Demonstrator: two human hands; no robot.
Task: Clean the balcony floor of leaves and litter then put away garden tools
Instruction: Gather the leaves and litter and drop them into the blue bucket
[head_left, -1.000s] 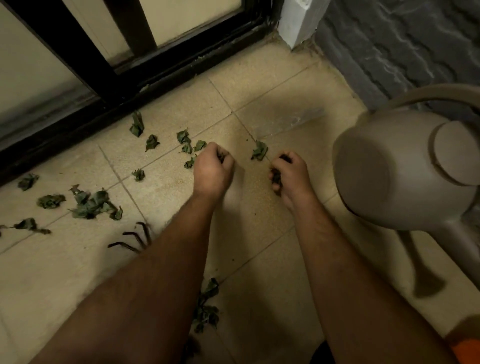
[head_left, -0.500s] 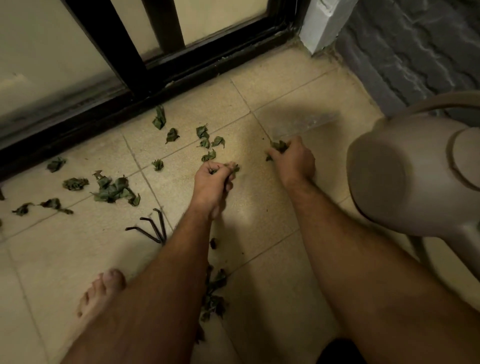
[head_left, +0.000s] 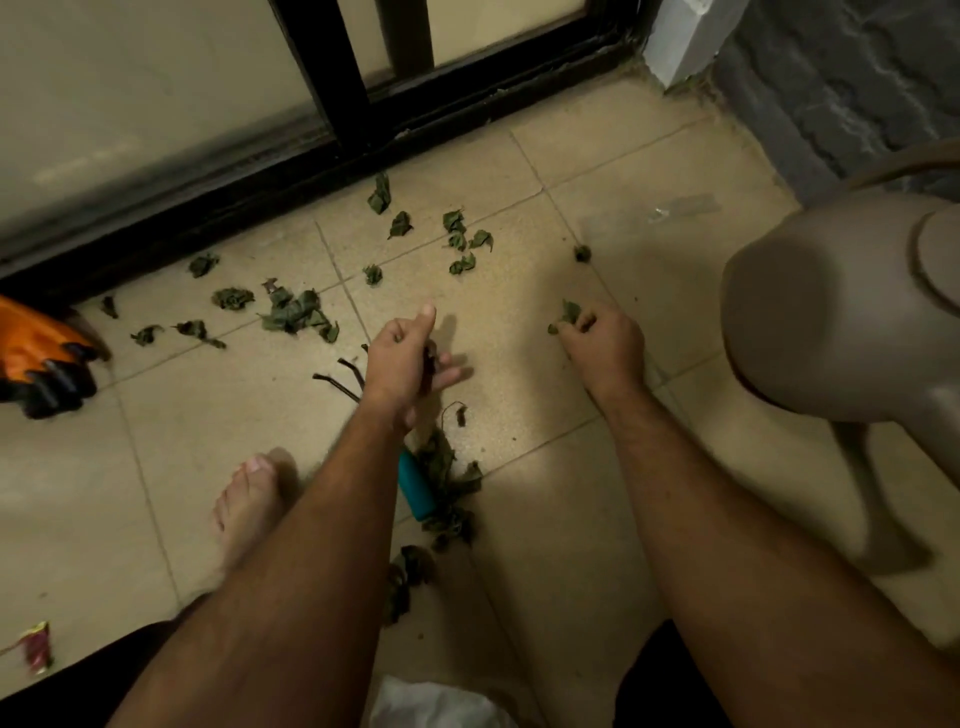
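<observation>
Dry green leaves lie scattered on the beige tiled floor (head_left: 524, 374), with a cluster (head_left: 298, 314) at left and several loose ones (head_left: 460, 239) near the door track. My right hand (head_left: 602, 340) grips a bunch of leaves (head_left: 567, 315). My left hand (head_left: 408, 358) hovers above the floor with thumb raised and fingers loosely spread; dark leaf bits show at the palm. A hand rake with black tines (head_left: 337, 376) and a teal handle (head_left: 415, 486) lies under my left forearm, beside a pile of leaves (head_left: 447, 493).
A beige watering can (head_left: 841, 317) stands at the right. Orange and black garden gloves (head_left: 41, 358) lie at the left edge. A red wrapper (head_left: 36, 647) sits bottom left. My bare foot (head_left: 249, 512) rests on the tiles. A black sliding-door frame (head_left: 332, 150) runs along the back.
Both hands drew back toward me from the scattered leaves. The right hand now holds a leaf bunch; the left hand's fingers have spread over the pile. The view tilted, revealing gloves and rake handle.
</observation>
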